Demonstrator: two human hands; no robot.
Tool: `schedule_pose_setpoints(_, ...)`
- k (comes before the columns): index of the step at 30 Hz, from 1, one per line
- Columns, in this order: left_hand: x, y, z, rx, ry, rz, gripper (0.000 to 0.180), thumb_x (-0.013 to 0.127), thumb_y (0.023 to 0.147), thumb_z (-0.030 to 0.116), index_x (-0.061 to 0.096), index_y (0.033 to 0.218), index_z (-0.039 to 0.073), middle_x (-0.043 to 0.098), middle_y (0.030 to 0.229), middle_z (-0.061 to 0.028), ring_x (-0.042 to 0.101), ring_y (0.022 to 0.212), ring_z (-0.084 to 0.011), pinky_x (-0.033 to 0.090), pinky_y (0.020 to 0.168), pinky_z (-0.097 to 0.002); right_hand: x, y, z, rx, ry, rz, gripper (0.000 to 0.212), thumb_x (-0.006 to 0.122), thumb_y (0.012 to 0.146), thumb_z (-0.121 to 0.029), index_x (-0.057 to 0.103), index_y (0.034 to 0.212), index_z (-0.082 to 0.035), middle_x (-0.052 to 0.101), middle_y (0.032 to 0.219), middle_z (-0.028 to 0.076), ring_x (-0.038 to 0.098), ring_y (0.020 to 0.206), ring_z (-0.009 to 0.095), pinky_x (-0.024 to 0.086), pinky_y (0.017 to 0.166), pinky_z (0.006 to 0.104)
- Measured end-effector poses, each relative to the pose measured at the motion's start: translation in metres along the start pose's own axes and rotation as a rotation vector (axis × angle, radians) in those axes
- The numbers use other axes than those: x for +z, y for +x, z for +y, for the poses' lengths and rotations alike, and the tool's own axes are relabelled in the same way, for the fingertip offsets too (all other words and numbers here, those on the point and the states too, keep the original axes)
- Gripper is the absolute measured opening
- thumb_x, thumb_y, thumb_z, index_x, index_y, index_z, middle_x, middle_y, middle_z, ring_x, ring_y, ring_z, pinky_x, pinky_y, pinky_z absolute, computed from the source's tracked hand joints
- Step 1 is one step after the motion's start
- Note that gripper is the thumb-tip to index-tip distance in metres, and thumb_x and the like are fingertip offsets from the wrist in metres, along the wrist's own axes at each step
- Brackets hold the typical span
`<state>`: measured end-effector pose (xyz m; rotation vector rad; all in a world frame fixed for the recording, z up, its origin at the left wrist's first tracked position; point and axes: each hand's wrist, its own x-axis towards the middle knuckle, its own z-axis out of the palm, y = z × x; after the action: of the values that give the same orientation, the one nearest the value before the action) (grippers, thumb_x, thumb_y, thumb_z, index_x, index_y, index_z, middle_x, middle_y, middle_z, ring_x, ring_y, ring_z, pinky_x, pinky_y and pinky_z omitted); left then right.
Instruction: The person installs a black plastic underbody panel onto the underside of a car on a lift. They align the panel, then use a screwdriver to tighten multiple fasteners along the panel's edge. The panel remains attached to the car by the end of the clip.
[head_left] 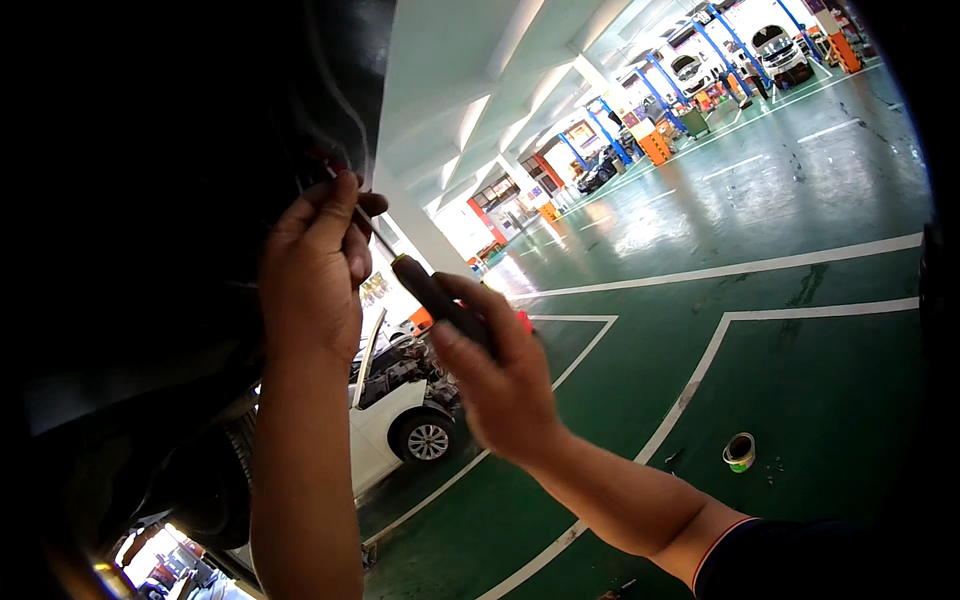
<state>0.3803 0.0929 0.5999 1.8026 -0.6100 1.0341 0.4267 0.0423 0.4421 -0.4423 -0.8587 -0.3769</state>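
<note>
A screwdriver [428, 287] with a dark, thick handle and thin metal shaft slants up to the left. My right hand [505, 375] wraps round its handle. Higher up, my left hand [318, 240] is closed, thumb and fingers pinched about the shaft near its far end. Just beyond those fingertips is a small reddish spot on the dark underside of a vehicle [150, 230]. Shadow and my left fingers hide the screwdriver's tip and what it touches.
A white car [395, 430] with its front end exposed stands below. A small open can [739, 452] sits on the green floor [640, 540] at right, with small debris nearby. Blue lift posts [660, 95], orange cabinets [652, 143] and cars are far off. A dark tyre [205, 490] is at lower left.
</note>
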Motion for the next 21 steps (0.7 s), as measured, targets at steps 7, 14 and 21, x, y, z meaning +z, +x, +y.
schedule_pose_setpoints(7, 0.011, 0.008, -0.012, 0.06, -0.019, -0.008, 0.019, 0.064, 0.103, 0.02, 0.069, 0.097, 0.002, 0.072, 0.085, -0.0071, 0.038, 0.051, -0.003, 0.028, 0.048, -0.0208, -0.014, 0.004, 0.002, 0.251, 0.43, -0.066, 0.043, 0.057, 0.104, -0.017, 0.05, 0.145, -0.006, 0.056, 0.078, 0.001, 0.049, 0.065, 0.009, 0.04, 0.062, 0.0248)
schedule_pose_setpoints(14, 0.015, 0.002, -0.006, 0.048, 0.037, 0.028, 0.019, 0.064, 0.103, 0.02, 0.069, 0.1, 0.002, 0.071, 0.084, -0.0075, 0.038, 0.05, -0.0023, 0.028, 0.048, -0.0207, -0.007, 0.009, 0.011, 0.066, 0.191, 0.036, 0.049, 0.063, 0.1, -0.018, 0.049, 0.144, -0.003, 0.055, 0.079, 0.003, 0.047, 0.063, 0.012, 0.04, 0.063, 0.0289)
schedule_pose_setpoints(21, 0.018, -0.002, -0.002, 0.052, 0.094, 0.051, 0.021, 0.063, 0.104, 0.023, 0.069, 0.102, 0.002, 0.071, 0.084, -0.0054, 0.037, 0.051, -0.0011, 0.029, 0.049, -0.0204, -0.021, 0.013, 0.019, 0.564, 1.356, -0.424, 0.051, 0.049, 0.106, -0.035, 0.045, 0.147, -0.004, 0.046, 0.066, -0.002, 0.04, 0.059, 0.011, 0.036, 0.061, 0.0288)
